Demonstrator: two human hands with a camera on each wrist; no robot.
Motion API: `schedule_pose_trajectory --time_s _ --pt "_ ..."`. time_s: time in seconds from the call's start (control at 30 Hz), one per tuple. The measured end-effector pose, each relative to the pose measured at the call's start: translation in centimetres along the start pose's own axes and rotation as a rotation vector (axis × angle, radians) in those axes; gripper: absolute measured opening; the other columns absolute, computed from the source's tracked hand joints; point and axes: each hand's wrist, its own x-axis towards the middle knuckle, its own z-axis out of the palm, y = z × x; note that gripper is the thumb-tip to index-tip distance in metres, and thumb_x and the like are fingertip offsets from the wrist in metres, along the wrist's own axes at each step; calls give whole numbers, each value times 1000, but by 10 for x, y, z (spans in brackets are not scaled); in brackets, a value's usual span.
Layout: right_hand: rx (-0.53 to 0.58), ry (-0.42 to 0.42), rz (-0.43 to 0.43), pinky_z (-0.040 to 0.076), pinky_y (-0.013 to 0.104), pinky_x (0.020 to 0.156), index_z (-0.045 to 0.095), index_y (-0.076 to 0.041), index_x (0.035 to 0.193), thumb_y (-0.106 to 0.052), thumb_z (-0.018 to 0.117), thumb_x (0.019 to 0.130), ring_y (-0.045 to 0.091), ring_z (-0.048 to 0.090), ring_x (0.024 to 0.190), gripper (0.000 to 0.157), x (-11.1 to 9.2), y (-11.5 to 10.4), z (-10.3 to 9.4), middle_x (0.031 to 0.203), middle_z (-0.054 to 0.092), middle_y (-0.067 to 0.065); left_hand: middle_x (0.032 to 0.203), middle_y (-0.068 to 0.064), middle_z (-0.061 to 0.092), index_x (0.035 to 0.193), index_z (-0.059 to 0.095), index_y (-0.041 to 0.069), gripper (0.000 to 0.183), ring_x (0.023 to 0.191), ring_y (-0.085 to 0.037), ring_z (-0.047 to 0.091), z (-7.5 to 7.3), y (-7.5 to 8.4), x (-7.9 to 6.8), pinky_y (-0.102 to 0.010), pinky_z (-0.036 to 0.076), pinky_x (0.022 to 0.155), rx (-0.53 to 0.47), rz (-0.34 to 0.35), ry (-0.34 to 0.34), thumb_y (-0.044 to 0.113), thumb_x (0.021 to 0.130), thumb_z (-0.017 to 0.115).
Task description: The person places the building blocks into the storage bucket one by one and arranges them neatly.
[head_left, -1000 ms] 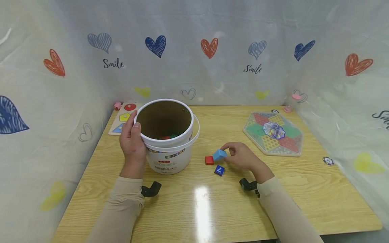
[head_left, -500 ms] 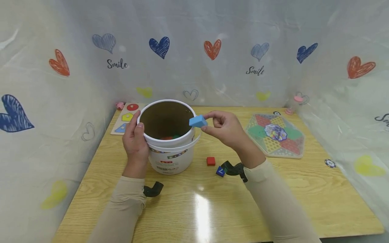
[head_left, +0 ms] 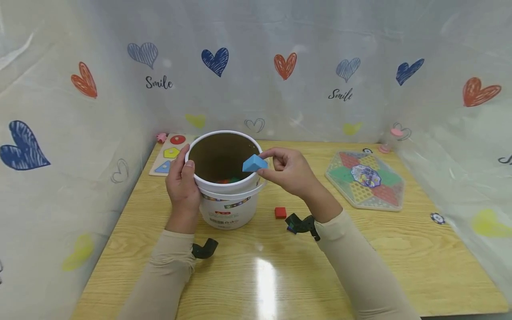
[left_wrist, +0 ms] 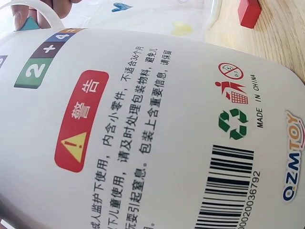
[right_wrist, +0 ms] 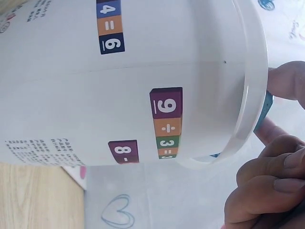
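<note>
A white bucket [head_left: 230, 213] stands on the table at left of centre, its mouth tipped towards me and some red and green pieces [head_left: 229, 180] low inside. My left hand [head_left: 184, 189] holds its left side, thumb at the rim. Between thumb and index finger, my right hand [head_left: 290, 172] pinches a light blue wedge-shaped block [head_left: 253, 163], which overlaps the bucket's right rim in the head view. From the right wrist, most of this block is hidden behind the rim. A red block [head_left: 280, 213] lies right of the bucket; the right wrist camera largely covers a dark blue block [head_left: 291, 230].
At the right lies a hexagonal Chinese checkers board [head_left: 366, 180]. Behind the bucket's left side is a wooden shape puzzle [head_left: 170, 153], with a small pink toy [head_left: 161, 138] beside it. A pink-ended clear object [head_left: 390, 140] stands at the back right, and a round chip [head_left: 438, 218] lies near the right edge.
My right hand has lifted the light blue block off the table, carried it left and up to the bucket's rim, and turned it slightly. The left hand keeps its hold on the bucket.
</note>
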Motion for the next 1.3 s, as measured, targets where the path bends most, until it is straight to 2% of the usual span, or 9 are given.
schedule_pose_trajectory --time_s 0.17,0.3,0.43,0.53,0.67,0.77,1.0,1.07,1.3 --pt "-48 38 -15 30 30 43 68 -19 109 -26 74 81 21 25 46 30 -10 2 -11 55 27 6 132 -14 48 137 52 19 42 123 -27 44 1 -1 0 -48 40 102 7 3 -12 18 96 42" --pt "-73 56 5 36 31 46 68 -19 110 -24 73 83 21 25 44 28 -23 16 -23 54 28 6 131 -10 50 136 53 21 41 122 -25 45 0 -10 4 -48 41 102 2 0 -1 19 96 42" --pt "-86 26 114 35 32 44 67 -21 110 -27 71 84 20 24 42 26 -39 43 -29 53 28 4 132 -2 51 135 54 28 40 122 -21 44 -4 -24 9 -47 41 102 24 -22 15 22 97 42" --pt "-116 -34 215 40 32 49 67 -19 110 -28 70 84 17 24 41 27 -49 70 -27 52 28 1 133 1 51 135 53 29 40 123 -19 44 -6 -29 11 -47 40 102 16 -36 25 23 97 42" --pt "-201 -121 324 40 29 51 67 -15 109 -25 70 83 14 25 42 28 -59 103 -19 52 30 -2 134 0 52 134 54 28 40 124 -21 44 -6 -30 12 -49 39 103 -15 -42 46 20 97 40" --pt "-263 -155 377 32 27 45 68 -12 108 -23 71 82 13 27 43 29 -64 121 -12 52 33 -3 132 -5 52 134 55 25 41 123 -23 44 -5 -29 12 -49 39 103 -28 -25 52 18 97 41" --pt "-348 -213 416 30 26 44 68 -15 105 -23 73 77 13 33 45 30 -68 132 -3 57 41 -1 131 -7 51 134 55 27 40 124 -25 43 -3 -34 11 -48 41 101 -43 -11 32 20 97 41" --pt "-368 -217 424 30 26 43 68 -16 105 -22 72 77 12 34 45 30 -68 134 -2 57 43 -1 130 -8 51 134 55 25 40 123 -25 43 -2 -34 11 -49 41 101 -36 -15 33 19 97 41" --pt "-441 -191 433 32 26 43 68 -18 101 -24 73 76 12 39 46 27 -70 137 1 59 47 0 128 -9 50 133 56 28 40 123 -23 44 -1 -21 8 -48 40 102 0 -50 34 18 97 42"
